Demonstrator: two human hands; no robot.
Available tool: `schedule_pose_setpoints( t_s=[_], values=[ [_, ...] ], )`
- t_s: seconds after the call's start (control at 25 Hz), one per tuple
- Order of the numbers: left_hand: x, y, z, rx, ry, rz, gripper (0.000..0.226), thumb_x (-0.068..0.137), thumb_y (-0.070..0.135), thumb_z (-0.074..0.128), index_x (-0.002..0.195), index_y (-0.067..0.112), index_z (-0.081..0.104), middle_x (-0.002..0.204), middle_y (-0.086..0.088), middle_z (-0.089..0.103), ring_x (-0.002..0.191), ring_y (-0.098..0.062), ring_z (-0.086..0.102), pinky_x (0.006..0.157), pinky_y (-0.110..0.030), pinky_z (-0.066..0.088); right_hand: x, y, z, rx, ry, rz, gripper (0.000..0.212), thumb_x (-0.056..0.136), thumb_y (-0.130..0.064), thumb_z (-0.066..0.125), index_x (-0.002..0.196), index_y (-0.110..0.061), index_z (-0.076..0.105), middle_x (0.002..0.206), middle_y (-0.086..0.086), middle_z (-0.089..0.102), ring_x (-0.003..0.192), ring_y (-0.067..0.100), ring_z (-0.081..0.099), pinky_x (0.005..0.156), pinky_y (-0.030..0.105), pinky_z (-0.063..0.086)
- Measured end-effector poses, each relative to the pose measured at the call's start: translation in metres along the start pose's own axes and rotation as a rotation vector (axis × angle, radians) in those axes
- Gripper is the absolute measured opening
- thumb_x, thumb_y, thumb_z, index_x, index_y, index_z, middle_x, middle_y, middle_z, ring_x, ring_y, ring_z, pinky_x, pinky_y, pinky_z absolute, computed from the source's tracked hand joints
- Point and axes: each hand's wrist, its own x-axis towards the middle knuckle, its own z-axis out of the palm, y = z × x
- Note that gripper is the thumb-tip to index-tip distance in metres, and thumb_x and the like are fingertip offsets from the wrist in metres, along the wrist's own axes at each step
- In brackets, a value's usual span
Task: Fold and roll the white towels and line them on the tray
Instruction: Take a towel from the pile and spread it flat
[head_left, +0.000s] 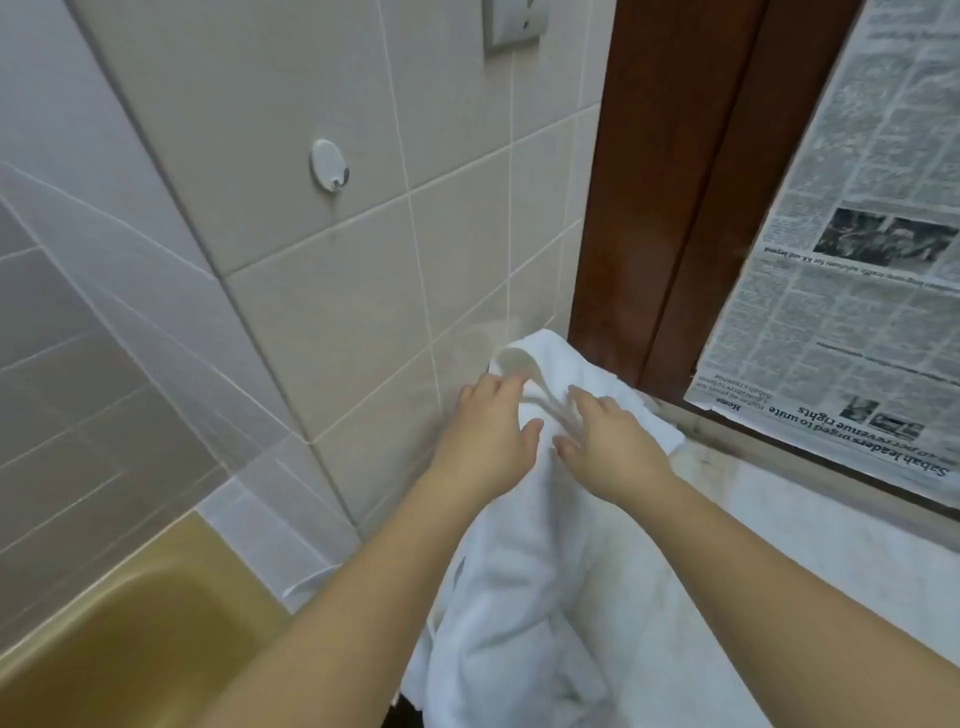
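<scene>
A long white towel (524, 587) lies stretched along a pale counter, from the tiled wall corner down toward me, its near end hanging over the edge. At its far end a fold of cloth (524, 364) curls up. My left hand (491, 441) rests on the towel's left side near that fold, fingers reaching onto the cloth. My right hand (608, 441) lies on the towel just right of it, fingers spread and fairly straight. Both hands sit side by side, almost touching. No tray is in view.
A beige tiled wall (363, 291) with a white hook (328, 163) stands behind the counter. A brown wooden window frame (670, 208) covered with newspaper (852, 260) is at right. A mustard-yellow bathtub (145, 634) lies at lower left. The marble counter (779, 561) extends right.
</scene>
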Motion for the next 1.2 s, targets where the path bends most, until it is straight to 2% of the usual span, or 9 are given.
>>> schedule_pose_setpoints(
  t_s=[0.08,0.2,0.32,0.44,0.64,0.76,0.88,1.04,1.2],
  values=[
    [0.038,-0.002,0.008,0.133,-0.012,0.064,0.060,0.100,0.028,0.059,0.156,0.031,0.036,0.151,-0.001,0.041,0.138,-0.028,0.036,0.111,-0.040,0.038,0.020,-0.002,0.005,0.018,0.017,0.041,0.049,0.098,-0.045,0.053,0.141,-0.029,0.036,0.121,0.005,0.052,0.112,0.035,0.055,0.085,0.046,0.052],
    [0.088,-0.004,0.020,0.301,-0.054,0.120,0.063,0.096,0.021,0.062,0.153,0.036,0.039,0.149,-0.003,0.038,0.136,-0.029,0.036,0.106,-0.040,0.040,0.044,-0.002,0.015,0.056,-0.008,0.124,0.041,0.101,-0.040,0.048,0.140,-0.028,0.041,0.115,0.004,0.054,0.106,0.032,0.058,0.079,0.043,0.052],
    [0.102,-0.003,0.028,0.395,-0.010,0.180,0.049,0.090,0.018,0.065,0.135,0.032,0.056,0.129,-0.006,0.043,0.125,-0.030,0.041,0.095,-0.039,0.042,0.054,0.002,0.020,0.079,0.066,0.150,0.021,0.106,-0.040,0.041,0.111,-0.023,0.053,0.097,0.000,0.056,0.094,0.029,0.060,0.069,0.038,0.046],
    [0.108,0.002,0.031,0.389,0.061,0.181,0.029,0.089,0.022,0.063,0.117,0.030,0.067,0.118,-0.006,0.044,0.116,-0.031,0.043,0.092,-0.040,0.041,0.054,0.008,0.012,0.140,0.132,0.174,0.032,0.108,-0.042,0.040,0.094,-0.020,0.058,0.081,-0.002,0.060,0.082,0.027,0.059,0.063,0.037,0.043],
    [0.102,0.021,0.017,0.206,0.212,0.226,0.008,0.094,0.032,0.065,0.099,0.027,0.071,0.109,-0.005,0.046,0.104,-0.030,0.042,0.085,-0.037,0.037,0.033,0.019,-0.041,0.231,0.302,0.156,0.024,0.104,-0.039,0.052,0.093,-0.023,0.067,0.076,-0.003,0.066,0.078,0.025,0.060,0.067,0.038,0.048],
    [0.099,0.052,0.004,0.109,0.258,0.323,0.006,0.098,0.034,0.063,0.099,0.030,0.067,0.104,0.002,0.049,0.098,-0.021,0.043,0.082,-0.032,0.035,0.014,0.023,-0.092,0.286,0.400,0.174,0.020,0.105,-0.039,0.052,0.093,-0.028,0.064,0.074,-0.006,0.063,0.072,0.019,0.060,0.061,0.034,0.044],
    [0.093,0.085,-0.002,-0.064,0.190,0.361,0.005,0.100,0.032,0.059,0.103,0.030,0.063,0.098,0.007,0.055,0.089,-0.018,0.051,0.072,-0.038,0.050,-0.016,0.030,-0.149,0.289,0.536,0.167,0.020,0.106,-0.037,0.052,0.088,-0.030,0.057,0.074,-0.007,0.058,0.069,0.006,0.053,0.057,0.027,0.036],
    [0.066,0.117,0.002,-0.320,0.073,0.266,0.007,0.098,0.025,0.063,0.101,0.032,0.062,0.088,0.011,0.063,0.078,-0.012,0.058,0.066,-0.036,0.053,-0.065,0.046,-0.205,0.276,0.683,0.133,0.014,0.103,-0.033,0.059,0.091,-0.027,0.064,0.077,-0.011,0.060,0.071,0.004,0.054,0.059,0.026,0.037],
    [0.027,0.145,0.018,-0.455,0.007,0.215,0.004,0.098,0.033,0.067,0.097,0.035,0.064,0.080,0.014,0.066,0.075,-0.006,0.062,0.064,-0.029,0.053,-0.121,0.076,-0.235,0.270,0.795,0.173,0.011,0.100,-0.031,0.062,0.092,-0.025,0.067,0.081,-0.013,0.065,0.075,0.003,0.057,0.064,0.028,0.040]
  ],
)
